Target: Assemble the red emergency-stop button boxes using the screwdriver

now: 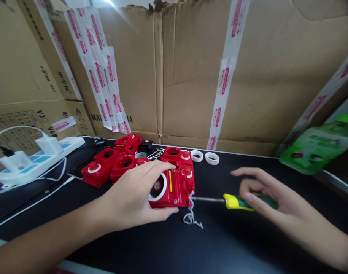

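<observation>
My left hand (139, 190) is closed around a red plastic housing (176, 186) with a white ring (163, 190) and a yellow label on its face. A screwdriver (238, 201) with a yellow and green handle lies level in my right hand (267, 198), thumb and curled fingers on the handle, index finger stretched out. Its shaft points left, and the tip meets the housing's right side near the lower corner. At that spot a curly whitish strand (191, 217) hangs down onto the black table; what it is made of I cannot tell.
Several more red housings (98, 167) stand behind and left of my left hand. Two white rings (212, 158) lie at the back. A power strip (39, 156) with cables is on the left, a green bottle (319, 144) on the right. Taped cardboard (188, 76) walls the back.
</observation>
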`<state>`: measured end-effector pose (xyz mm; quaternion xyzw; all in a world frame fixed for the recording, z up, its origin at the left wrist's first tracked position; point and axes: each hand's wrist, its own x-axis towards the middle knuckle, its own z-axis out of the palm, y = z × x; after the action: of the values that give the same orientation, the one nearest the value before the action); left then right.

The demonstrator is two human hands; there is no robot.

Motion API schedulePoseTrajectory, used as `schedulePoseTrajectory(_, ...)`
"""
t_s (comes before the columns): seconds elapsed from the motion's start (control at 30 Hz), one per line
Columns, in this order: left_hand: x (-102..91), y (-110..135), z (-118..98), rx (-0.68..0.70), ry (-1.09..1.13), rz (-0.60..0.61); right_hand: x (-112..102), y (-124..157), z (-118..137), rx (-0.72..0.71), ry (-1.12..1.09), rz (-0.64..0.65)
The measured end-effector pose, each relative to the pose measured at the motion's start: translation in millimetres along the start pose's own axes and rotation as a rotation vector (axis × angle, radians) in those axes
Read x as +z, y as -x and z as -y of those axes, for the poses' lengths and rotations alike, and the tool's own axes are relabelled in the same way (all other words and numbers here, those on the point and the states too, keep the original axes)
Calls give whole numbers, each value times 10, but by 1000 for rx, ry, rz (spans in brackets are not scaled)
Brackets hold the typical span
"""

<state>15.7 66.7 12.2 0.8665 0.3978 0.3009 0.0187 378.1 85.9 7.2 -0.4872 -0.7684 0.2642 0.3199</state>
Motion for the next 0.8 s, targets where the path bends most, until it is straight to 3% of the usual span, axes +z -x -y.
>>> schedulePoseTrajectory(0.1, -6, -7, 2, 0, -7, -1, -52, -59, 41, -71, -56, -44)
schedulePoseTrajectory(0.27, 3, 1, -14, -14, -1, 2, -117, -88, 91, -51, -81, -69)
schedulePoseTrajectory(0.37, 9, 6, -15, -18, 5, -2, -77, -34, 108, 35, -163, -72)
schedulePoseTrajectory(0.5, 4, 0, -19, 4, -11, 14, -32, 63, 106, 166, -152, 25)
schedulePoseTrajectory(0.67, -23, -14, -41, -15, -6, 16, -108, 28, 99, 10, -16, -140)
schedulePoseTrajectory(0.8, -22, -3, -41, -7, -11, -9, -146, -39, 78, -23, -58, -135)
